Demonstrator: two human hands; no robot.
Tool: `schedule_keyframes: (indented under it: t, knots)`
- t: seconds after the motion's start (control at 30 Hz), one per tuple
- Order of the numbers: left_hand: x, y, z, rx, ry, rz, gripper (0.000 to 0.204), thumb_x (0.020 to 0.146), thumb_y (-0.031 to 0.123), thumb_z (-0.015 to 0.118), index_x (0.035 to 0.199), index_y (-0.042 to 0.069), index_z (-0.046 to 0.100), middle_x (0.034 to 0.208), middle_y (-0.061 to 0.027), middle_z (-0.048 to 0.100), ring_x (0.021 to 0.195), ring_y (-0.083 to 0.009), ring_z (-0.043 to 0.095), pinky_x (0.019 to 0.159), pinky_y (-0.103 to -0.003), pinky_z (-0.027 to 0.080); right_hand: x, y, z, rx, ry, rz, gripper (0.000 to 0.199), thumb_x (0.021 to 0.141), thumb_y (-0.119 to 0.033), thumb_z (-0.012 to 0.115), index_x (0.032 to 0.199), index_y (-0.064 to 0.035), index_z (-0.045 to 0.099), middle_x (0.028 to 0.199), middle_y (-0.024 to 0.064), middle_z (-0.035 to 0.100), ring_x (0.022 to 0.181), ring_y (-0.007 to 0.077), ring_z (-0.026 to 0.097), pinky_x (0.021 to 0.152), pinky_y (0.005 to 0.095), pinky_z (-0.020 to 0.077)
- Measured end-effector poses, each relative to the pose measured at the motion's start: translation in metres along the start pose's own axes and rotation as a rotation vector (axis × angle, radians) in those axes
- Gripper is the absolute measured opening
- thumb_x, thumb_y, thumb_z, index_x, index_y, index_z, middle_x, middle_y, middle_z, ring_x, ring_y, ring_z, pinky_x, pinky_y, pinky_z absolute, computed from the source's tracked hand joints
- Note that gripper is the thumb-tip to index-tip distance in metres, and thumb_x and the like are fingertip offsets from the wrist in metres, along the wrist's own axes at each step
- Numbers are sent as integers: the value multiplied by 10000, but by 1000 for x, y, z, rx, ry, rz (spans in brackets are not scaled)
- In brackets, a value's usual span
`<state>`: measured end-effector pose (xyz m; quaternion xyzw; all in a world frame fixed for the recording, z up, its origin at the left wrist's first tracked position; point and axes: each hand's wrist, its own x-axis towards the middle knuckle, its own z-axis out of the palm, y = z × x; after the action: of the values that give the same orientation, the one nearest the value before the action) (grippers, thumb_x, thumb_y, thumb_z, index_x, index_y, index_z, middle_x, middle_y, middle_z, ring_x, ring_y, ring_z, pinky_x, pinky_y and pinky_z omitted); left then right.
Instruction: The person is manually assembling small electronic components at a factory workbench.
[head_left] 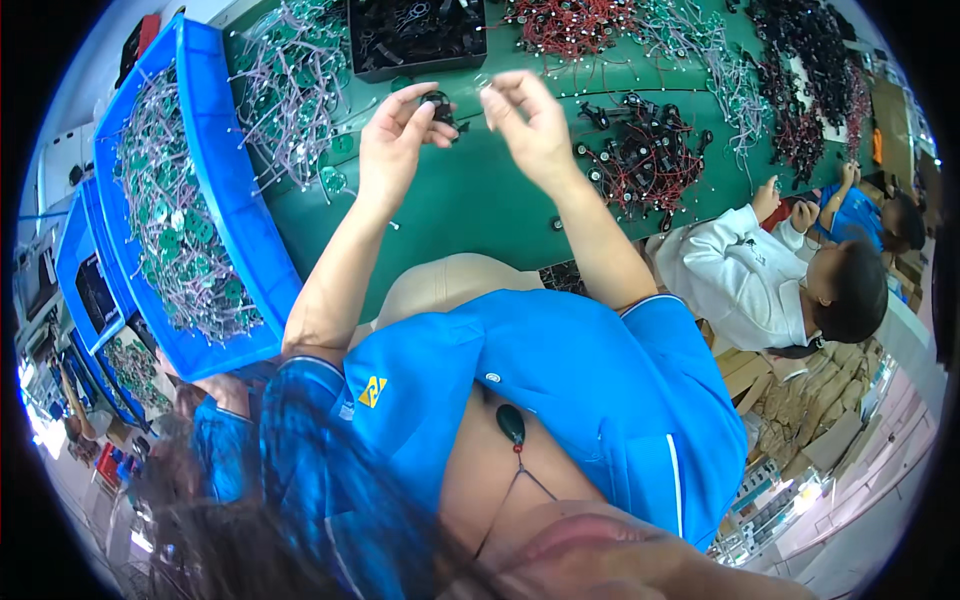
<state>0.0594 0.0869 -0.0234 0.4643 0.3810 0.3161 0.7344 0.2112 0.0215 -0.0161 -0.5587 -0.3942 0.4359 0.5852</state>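
Note:
Over the green work table [440,230], my left hand [395,140] pinches a small black round part [439,106] between thumb and fingers. A short dark piece of it sticks out below the fingertips. My right hand [532,125] is a little to the right, thumb and forefinger pressed together. Something thin and pale shows at its fingertips, too small and blurred to name. The two hands are apart. To the right of my right hand lies a pile of black parts with red wires [645,160]. Behind the hands stands a black box [420,72] of dark small parts.
A blue bin [235,190] of green discs with pale wires stands at the left. Loose green discs with wires [295,95] lie beside it. Red-wired parts [575,30] and black parts [805,60] are heaped farther back. Co-workers sit at the right, one in a white top [735,265].

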Motion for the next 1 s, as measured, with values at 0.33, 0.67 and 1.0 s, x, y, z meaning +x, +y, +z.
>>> schedule_keyframes:
  t: [0.33,0.67,1.0]
  knots:
    - [-65,2,4,103,28,149,229,890,30,462,1106,-13,524,905,-84,617,715,-117,596,659,-218,481,-60,-19,36,-570,-39,-95,194,851,-247,553,811,-59,584,728,75,619,658,221,605,559,323,457]
    - [-106,6,7,178,-2,269,243,857,30,531,1094,-20,517,901,-84,613,747,-117,600,669,-234,492,-96,-42,43,-765,-45,-88,190,855,-246,532,825,-62,571,689,93,606,634,234,589,535,347,436]
    - [-121,7,2,232,-57,227,238,819,7,582,1045,-18,516,875,-66,601,739,-87,578,627,-211,485,-97,-33,22,-204,-389,226,250,871,-251,545,776,-24,593,580,-48,471,524,36,370,455,232,304]
